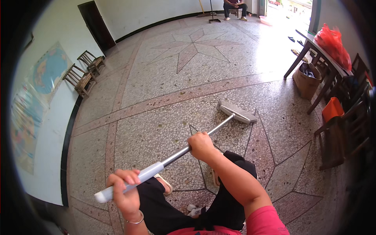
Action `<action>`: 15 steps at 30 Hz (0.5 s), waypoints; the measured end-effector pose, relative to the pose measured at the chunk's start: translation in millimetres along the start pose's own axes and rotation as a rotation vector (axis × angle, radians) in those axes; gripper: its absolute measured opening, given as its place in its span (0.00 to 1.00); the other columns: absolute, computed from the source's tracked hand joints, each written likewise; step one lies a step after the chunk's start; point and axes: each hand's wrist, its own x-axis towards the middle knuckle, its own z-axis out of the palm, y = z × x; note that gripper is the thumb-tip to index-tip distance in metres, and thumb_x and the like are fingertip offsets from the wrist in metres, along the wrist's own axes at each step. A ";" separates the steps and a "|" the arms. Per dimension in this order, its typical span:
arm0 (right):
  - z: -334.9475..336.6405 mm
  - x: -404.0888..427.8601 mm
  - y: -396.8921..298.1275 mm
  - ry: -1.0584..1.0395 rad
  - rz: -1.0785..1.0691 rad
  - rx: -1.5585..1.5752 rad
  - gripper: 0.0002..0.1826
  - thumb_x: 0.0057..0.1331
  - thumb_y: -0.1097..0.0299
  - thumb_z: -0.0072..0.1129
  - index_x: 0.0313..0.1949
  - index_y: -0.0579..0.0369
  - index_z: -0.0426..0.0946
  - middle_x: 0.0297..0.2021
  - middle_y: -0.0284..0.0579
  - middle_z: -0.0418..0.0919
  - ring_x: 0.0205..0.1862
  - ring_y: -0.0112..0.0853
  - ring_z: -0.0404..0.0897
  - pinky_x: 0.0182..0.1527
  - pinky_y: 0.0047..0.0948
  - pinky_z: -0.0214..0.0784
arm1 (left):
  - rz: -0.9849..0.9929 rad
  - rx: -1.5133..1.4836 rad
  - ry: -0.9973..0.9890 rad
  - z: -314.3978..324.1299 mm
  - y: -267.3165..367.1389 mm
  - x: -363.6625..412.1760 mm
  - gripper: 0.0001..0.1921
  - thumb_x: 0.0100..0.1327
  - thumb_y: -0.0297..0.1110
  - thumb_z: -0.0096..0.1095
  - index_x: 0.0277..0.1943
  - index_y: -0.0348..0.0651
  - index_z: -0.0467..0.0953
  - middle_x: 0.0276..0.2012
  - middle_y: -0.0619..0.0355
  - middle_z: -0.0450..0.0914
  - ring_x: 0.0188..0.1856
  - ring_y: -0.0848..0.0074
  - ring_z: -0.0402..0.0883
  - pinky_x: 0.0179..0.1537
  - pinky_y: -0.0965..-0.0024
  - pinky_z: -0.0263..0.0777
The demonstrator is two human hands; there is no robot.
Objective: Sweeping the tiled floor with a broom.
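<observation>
A push broom with a metal pole slants across the view, its grey bristled head (237, 111) on the speckled terrazzo floor (152, 126) ahead of me, right of centre. My left hand (124, 186) is closed around the pale plastic grip (147, 173) near the pole's upper end; a bracelet circles that wrist. Farther down, my right hand (202, 145) grasps the bare metal pole (176, 155). Below the pole show my legs in dark trousers and a light slipper (164, 183).
Wooden chairs (80, 79) stand by the left wall. At right are a table (332, 55) with a red plastic bag (333, 47), a cardboard box (307, 82), an orange bin (332, 109) and more chairs. A seated person (235, 7) and a long-handled dustpan (214, 20) are at the far wall.
</observation>
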 end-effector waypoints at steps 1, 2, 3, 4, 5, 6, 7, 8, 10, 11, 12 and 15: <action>-10.6 -3.3 -17.0 -0.026 -0.080 0.007 0.06 0.51 0.66 0.60 0.21 0.53 0.77 0.24 0.48 0.78 0.33 0.47 0.79 0.44 0.44 0.67 | 0.038 0.018 0.024 -2.8 17.4 3.2 0.12 0.67 0.34 0.48 0.27 0.47 0.58 0.23 0.60 0.67 0.23 0.75 0.69 0.41 0.62 0.69; -18.0 -7.4 -34.6 -0.074 -0.158 0.087 0.07 0.51 0.64 0.60 0.20 0.53 0.76 0.22 0.48 0.78 0.30 0.47 0.78 0.42 0.43 0.68 | 0.151 0.032 0.026 -8.1 37.6 4.8 0.13 0.67 0.34 0.47 0.26 0.48 0.58 0.20 0.62 0.65 0.19 0.78 0.65 0.35 0.68 0.66; -21.2 -11.8 -54.1 -0.122 -0.247 0.171 0.08 0.51 0.63 0.61 0.20 0.52 0.76 0.19 0.47 0.77 0.28 0.48 0.78 0.41 0.43 0.69 | 0.270 0.056 0.032 -12.0 57.5 2.8 0.13 0.68 0.34 0.46 0.26 0.49 0.57 0.18 0.65 0.63 0.15 0.82 0.62 0.29 0.74 0.64; -20.5 -20.5 -67.7 -0.133 -0.278 0.289 0.09 0.50 0.62 0.60 0.21 0.52 0.77 0.19 0.48 0.77 0.27 0.48 0.78 0.39 0.44 0.70 | 0.271 0.055 0.029 -9.9 67.5 2.2 0.13 0.68 0.34 0.46 0.26 0.49 0.57 0.18 0.65 0.63 0.15 0.82 0.62 0.29 0.74 0.64; -19.0 -25.8 -74.9 -0.144 -0.308 0.406 0.09 0.49 0.60 0.59 0.22 0.52 0.78 0.18 0.49 0.77 0.26 0.49 0.79 0.37 0.44 0.70 | 0.408 -0.020 0.053 -7.7 75.4 2.0 0.14 0.69 0.35 0.45 0.26 0.49 0.56 0.17 0.67 0.59 0.15 0.85 0.57 0.28 0.76 0.58; -19.2 -24.8 -75.0 -0.141 -0.308 0.409 0.09 0.49 0.60 0.59 0.22 0.52 0.78 0.18 0.49 0.77 0.26 0.49 0.79 0.37 0.44 0.70 | 0.543 -0.093 0.076 -5.7 79.5 3.2 0.15 0.71 0.35 0.44 0.25 0.50 0.56 0.16 0.69 0.56 0.15 0.88 0.52 0.27 0.79 0.53; -19.7 -23.2 -75.1 -0.173 -0.297 0.400 0.09 0.49 0.61 0.59 0.22 0.52 0.78 0.19 0.49 0.77 0.27 0.50 0.79 0.34 0.46 0.70 | 0.544 -0.090 0.073 -2.7 78.3 4.7 0.15 0.71 0.35 0.44 0.25 0.50 0.56 0.16 0.69 0.56 0.15 0.88 0.52 0.27 0.79 0.53; -20.5 -21.0 -75.4 -0.205 -0.287 0.390 0.08 0.49 0.61 0.59 0.22 0.51 0.77 0.20 0.50 0.77 0.28 0.51 0.79 0.32 0.47 0.70 | 0.498 -0.086 0.090 1.6 74.3 5.5 0.15 0.71 0.35 0.43 0.25 0.50 0.55 0.16 0.69 0.56 0.14 0.89 0.51 0.26 0.80 0.52; -16.8 -11.3 -63.9 -0.140 -0.203 0.330 0.08 0.48 0.62 0.59 0.21 0.52 0.78 0.20 0.48 0.78 0.28 0.48 0.79 0.37 0.43 0.70 | 0.453 -0.047 0.211 11.1 56.0 8.8 0.12 0.69 0.33 0.42 0.27 0.50 0.56 0.14 0.67 0.56 0.12 0.86 0.52 0.21 0.81 0.53; -9.8 -5.7 -49.5 -0.071 -0.178 0.306 0.07 0.48 0.64 0.59 0.21 0.53 0.78 0.21 0.49 0.78 0.29 0.47 0.79 0.39 0.42 0.69 | 0.375 -0.042 0.182 17.8 42.5 10.8 0.12 0.69 0.33 0.41 0.27 0.50 0.57 0.15 0.67 0.57 0.12 0.85 0.52 0.22 0.80 0.54; 0.1 0.1 -26.0 -0.011 -0.104 0.212 0.06 0.49 0.66 0.60 0.23 0.53 0.79 0.25 0.48 0.78 0.34 0.45 0.78 0.42 0.42 0.68 | 0.308 -0.065 0.219 28.5 17.4 11.9 0.11 0.69 0.34 0.42 0.28 0.50 0.56 0.16 0.66 0.58 0.13 0.84 0.54 0.24 0.76 0.58; 12.4 13.7 7.3 0.107 0.208 -0.085 0.07 0.52 0.70 0.60 0.32 0.53 0.81 0.40 0.48 0.77 0.47 0.42 0.73 0.47 0.41 0.65 | 0.037 0.076 0.025 30.2 -27.6 -5.9 0.12 0.69 0.40 0.47 0.32 0.46 0.60 0.27 0.56 0.70 0.31 0.68 0.75 0.50 0.53 0.68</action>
